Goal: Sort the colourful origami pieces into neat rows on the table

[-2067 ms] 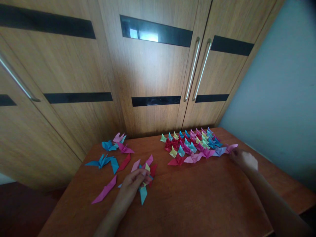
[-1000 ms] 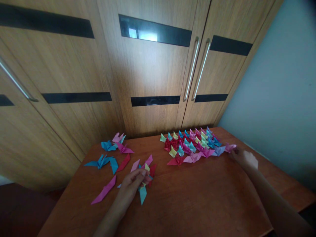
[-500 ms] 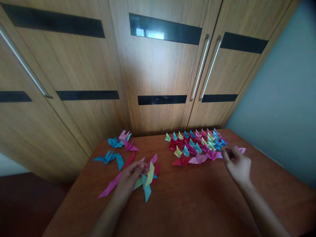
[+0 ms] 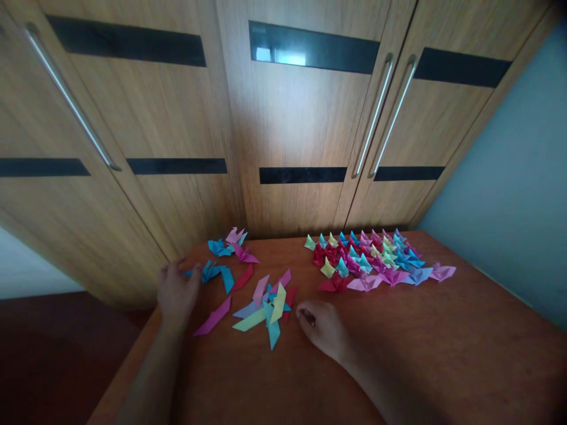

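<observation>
My left hand [image 4: 176,295] is at the table's left edge, thumb and fingers apart around the left tip of a blue folded paper piece [image 4: 211,271]. My right hand [image 4: 322,327] is curled with its fingertips together, and nothing shows in it. It hovers beside a loose pile of folded paper strips, among them a yellow strip [image 4: 278,303], a light-blue strip [image 4: 271,330], a pale green strip [image 4: 248,320] and a red strip [image 4: 290,300]. A magenta strip [image 4: 213,317] lies between my hands, with another red strip [image 4: 243,277] behind it.
Rows of small colourful folded paper pieces [image 4: 363,260] stand at the back right, ending in a pink piece [image 4: 443,271]. More folded pieces, one magenta [image 4: 245,254], lie at the back left. A wooden cabinet [image 4: 292,118] and a pale wall [image 4: 496,195] bound the table [image 4: 398,354].
My right hand has come left from the far end of the rows, where a pink piece now lies in full view. My left hand has left the strip pile for the blue piece.
</observation>
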`<state>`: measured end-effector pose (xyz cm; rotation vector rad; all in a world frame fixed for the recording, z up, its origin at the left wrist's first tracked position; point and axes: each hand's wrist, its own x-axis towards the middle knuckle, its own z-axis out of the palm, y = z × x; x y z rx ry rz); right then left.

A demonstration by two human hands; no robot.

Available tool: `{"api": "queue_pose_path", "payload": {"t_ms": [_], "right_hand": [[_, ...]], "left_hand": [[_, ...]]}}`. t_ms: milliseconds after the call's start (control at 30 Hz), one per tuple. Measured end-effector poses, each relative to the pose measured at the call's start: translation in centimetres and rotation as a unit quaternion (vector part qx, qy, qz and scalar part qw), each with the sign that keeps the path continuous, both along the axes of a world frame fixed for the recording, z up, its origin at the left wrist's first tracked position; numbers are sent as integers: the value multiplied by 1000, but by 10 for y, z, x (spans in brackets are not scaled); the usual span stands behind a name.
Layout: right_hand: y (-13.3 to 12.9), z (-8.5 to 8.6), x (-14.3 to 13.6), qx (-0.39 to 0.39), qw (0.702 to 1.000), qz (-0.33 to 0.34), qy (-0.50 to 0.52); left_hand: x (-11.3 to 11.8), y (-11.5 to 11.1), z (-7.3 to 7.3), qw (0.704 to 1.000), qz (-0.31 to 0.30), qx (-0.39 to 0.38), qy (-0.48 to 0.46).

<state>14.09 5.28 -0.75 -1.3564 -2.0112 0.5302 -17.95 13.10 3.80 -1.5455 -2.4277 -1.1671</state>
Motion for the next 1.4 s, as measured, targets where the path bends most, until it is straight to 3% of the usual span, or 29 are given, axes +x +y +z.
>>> {"api": "queue_pose_path", "payload": {"t_ms": [300, 467, 533, 633, 733, 867, 933, 1067, 1233, 1400], "right_hand": [[-2, -2, 2, 0, 1000, 2, 17], [-1, 0, 2, -16, 998, -6, 53], [0, 3, 1, -27, 996, -10, 87], [2, 10, -4, -42, 985, -12, 166], [3, 16, -11, -70, 960, -4, 272], [6, 17, -21, -132, 910, 12, 393], [7, 15, -22, -137, 902, -2, 409], [8, 11, -20, -108, 927, -43, 357], [6, 5, -13, -99, 941, -33, 322], [4, 9, -9, -95, 946, -28, 309]], "left_hand": [[-13, 4, -4, 989, -23, -144, 26], [-12, -7, 15, 996, -13, -90, 4], [0, -12, 24, 998, -37, -52, -27], [35, -21, 30, 975, -134, 29, -175], [78, -28, 24, 922, -242, 32, -300], [116, -37, 7, 891, -314, -15, -327], [123, -41, -1, 885, -329, -21, -328], [131, -48, -8, 867, -366, -19, -337], [140, -53, -9, 830, -414, -61, -368], [138, -56, -8, 834, -461, -129, -273]]}}
